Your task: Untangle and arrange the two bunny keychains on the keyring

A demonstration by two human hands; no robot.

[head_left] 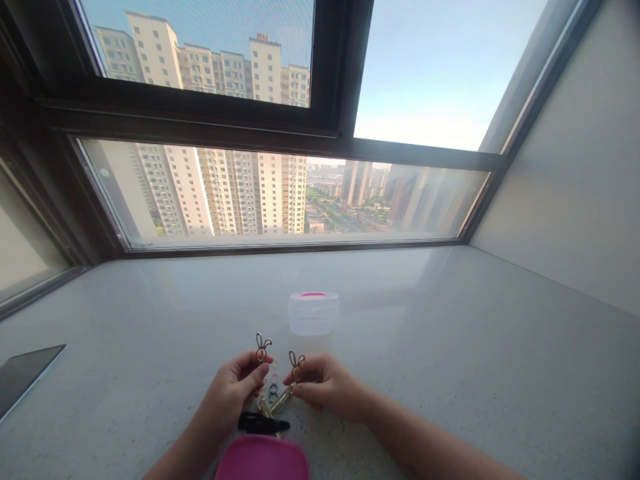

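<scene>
My left hand (239, 385) pinches a metal clip with a rabbit-outline top (261, 349), its ears pointing up, between thumb and fingers. A similar rabbit-outline clip (297, 365) stands up from the closed fingers of my right hand (327, 387). Below and between the hands lie gold-coloured metal clips (281, 401); whether one joins the piece in my right hand I cannot tell. Dark small rings (273, 392) and pale clear rings (275, 368) lie there too. Nearer me is a black hair clip (263, 423), just beyond a bright pink, round-cornered object (263, 460) cut off by the frame.
A translucent lidded box (314, 315) with a pink handle stands beyond my hands on the pale speckled counter (425, 320). At the left edge lies a dark flat device (30, 373). A dark-framed window (280, 248) borders the counter's back, and a white wall (565, 173) the right.
</scene>
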